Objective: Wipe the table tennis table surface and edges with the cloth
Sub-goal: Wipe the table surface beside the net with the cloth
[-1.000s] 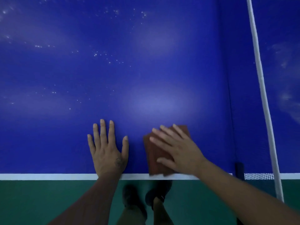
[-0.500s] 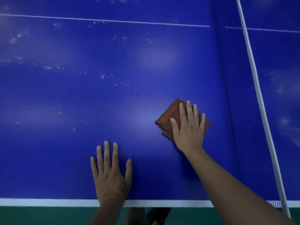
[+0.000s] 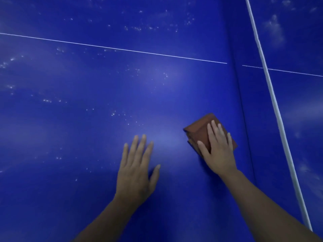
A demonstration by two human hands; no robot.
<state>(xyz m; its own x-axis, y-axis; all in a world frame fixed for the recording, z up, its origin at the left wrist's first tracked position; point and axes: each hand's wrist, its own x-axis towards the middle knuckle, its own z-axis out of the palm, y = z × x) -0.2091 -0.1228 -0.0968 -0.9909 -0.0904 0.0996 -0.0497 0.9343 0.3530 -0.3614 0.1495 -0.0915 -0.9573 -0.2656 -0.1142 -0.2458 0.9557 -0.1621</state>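
Observation:
The blue table tennis table [image 3: 87,130] fills the view, speckled with white dust and faint smears. A folded reddish-brown cloth [image 3: 198,130] lies flat on it at centre right. My right hand [image 3: 217,151] presses on the cloth with straight fingers and covers its near half. My left hand [image 3: 136,170] rests flat on the bare surface to the left of the cloth, fingers spread, holding nothing.
The net's white top band [image 3: 272,102] runs from top to bottom on the right, with the other table half [image 3: 300,102] beyond it. A thin white centre line [image 3: 113,48] crosses the table at the far side. Dust specks [image 3: 122,114] lie left of the cloth.
My right hand has pushed the cloth from the near white edge out across the table toward the net. The view has moved forward, so the near edge and green floor are out of sight.

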